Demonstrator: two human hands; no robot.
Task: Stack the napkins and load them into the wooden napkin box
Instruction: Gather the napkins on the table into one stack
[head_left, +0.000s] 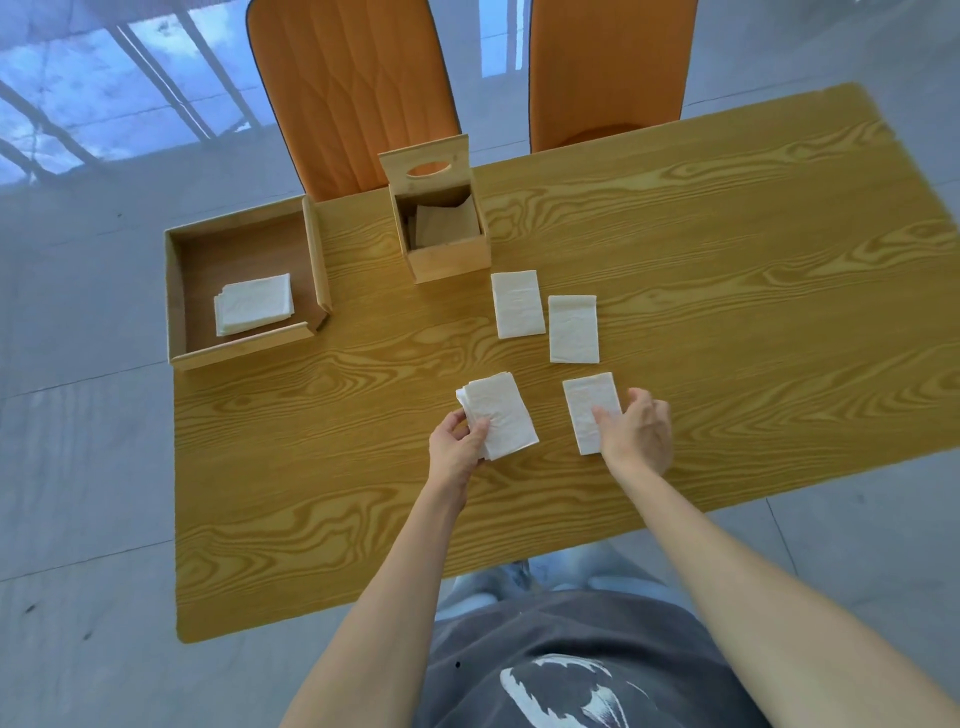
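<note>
1. Open wooden tray (179, 291), far left on the table (311, 519): a small pile of white napkins (254, 304) lies flat inside it. Whether this pile is a supply or is set aside cannot be told.
2. Wooden napkin box (447, 254), centre rear, its slotted lid (428, 161) tilted up and back. Pale folded sheets show inside, so some loading appears done; how many cannot be told.
3. Left hand (457, 447): thumb above and fingers beneath, pinched on the near-left corner of a partial stack of napkins (501, 415). Offset edges at its left side show several layers, loosely aligned.
4. Two single napkins lie flat near the box, apart from each other: the rear napkin (518, 304) and the middle napkin (573, 328). Neither is gathered yet.
5. Near napkin (589, 408), flat on the table beside the stack, not touching it.
6. Right hand (636, 434): fingers spread and pressed onto the near napkin's right edge, thumb on its surface; no closed grasp is evident.
7. Judged progress: mid-collection. Three loose napkins remain to join the stack, which must then be squared and lowered into the box, and the lid presumably closed.
</note>
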